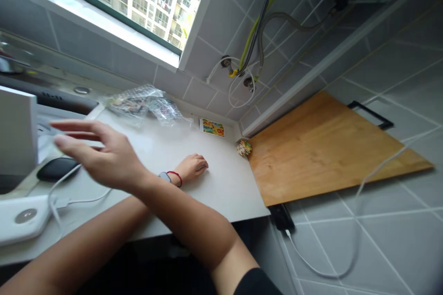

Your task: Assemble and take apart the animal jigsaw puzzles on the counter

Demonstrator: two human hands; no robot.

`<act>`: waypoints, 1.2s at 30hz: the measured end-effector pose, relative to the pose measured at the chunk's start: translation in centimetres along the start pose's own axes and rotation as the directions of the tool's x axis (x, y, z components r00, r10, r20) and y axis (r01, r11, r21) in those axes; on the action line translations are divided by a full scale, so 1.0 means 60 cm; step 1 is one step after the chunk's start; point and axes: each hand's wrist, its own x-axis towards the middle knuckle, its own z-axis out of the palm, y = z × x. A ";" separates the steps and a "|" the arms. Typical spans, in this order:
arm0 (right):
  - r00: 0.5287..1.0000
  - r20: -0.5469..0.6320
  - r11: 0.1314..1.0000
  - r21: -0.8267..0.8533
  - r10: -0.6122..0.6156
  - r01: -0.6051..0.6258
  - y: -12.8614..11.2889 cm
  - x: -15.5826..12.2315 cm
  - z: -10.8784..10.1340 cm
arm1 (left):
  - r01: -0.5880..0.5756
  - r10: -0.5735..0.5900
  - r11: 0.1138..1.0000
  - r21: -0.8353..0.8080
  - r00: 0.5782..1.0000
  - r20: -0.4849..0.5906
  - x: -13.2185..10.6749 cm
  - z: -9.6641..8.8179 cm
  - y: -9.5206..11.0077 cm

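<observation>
My arms cross over the white tabletop (228, 193). My right hand (104, 154) reaches to the left, raised above the table, its fingers stretched out and apart with nothing in them. It is nearest a white box-like object (17, 133) and a black computer mouse (58, 169). My left hand (192, 167), with a watch (165, 176) and a red bracelet (176, 178) on its wrist, rests on the tabletop beyond my right forearm. Its fingers are curled together; whatever they may hold is hidden. Clear plastic bags (148, 103) with small contents lie toward the wall.
A colourful card (212, 127) and a small multicoloured bundle (244, 147) lie at the back right. A wooden board (332, 152) stands beside the table. At the left is a white charger-like device (24, 219) with cables. A black device (282, 216) hangs near the table's corner.
</observation>
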 end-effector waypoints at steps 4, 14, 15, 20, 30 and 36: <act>0.971 -0.227 0.993 0.105 0.070 -0.047 0.043 -0.126 -0.079 | 0.025 -0.025 1.000 0.014 0.999 0.026 0.004 -0.001 -0.006; 0.635 -0.735 0.970 0.143 0.238 -0.198 0.090 -0.528 -0.237 | -0.015 0.013 0.999 0.049 0.999 0.038 -0.002 -0.006 0.000; 0.588 -0.778 0.971 0.124 0.222 -0.202 0.089 -0.560 -0.246 | -0.023 0.021 0.998 0.062 0.999 0.034 -0.003 -0.005 0.000; 0.445 -0.882 0.977 0.067 0.154 -0.204 0.092 -0.667 -0.280 | -0.084 0.077 0.983 0.164 0.996 0.051 -0.005 0.000 0.002; 0.219 -0.960 0.985 0.168 0.174 -0.044 0.173 -0.575 -0.437 | -0.049 0.024 0.927 0.371 0.997 0.072 -0.008 0.002 0.042; 0.171 -0.924 0.933 0.355 0.341 0.056 0.210 -0.464 -0.590 | 0.010 -0.030 0.902 0.431 0.999 0.041 -0.014 0.003 0.055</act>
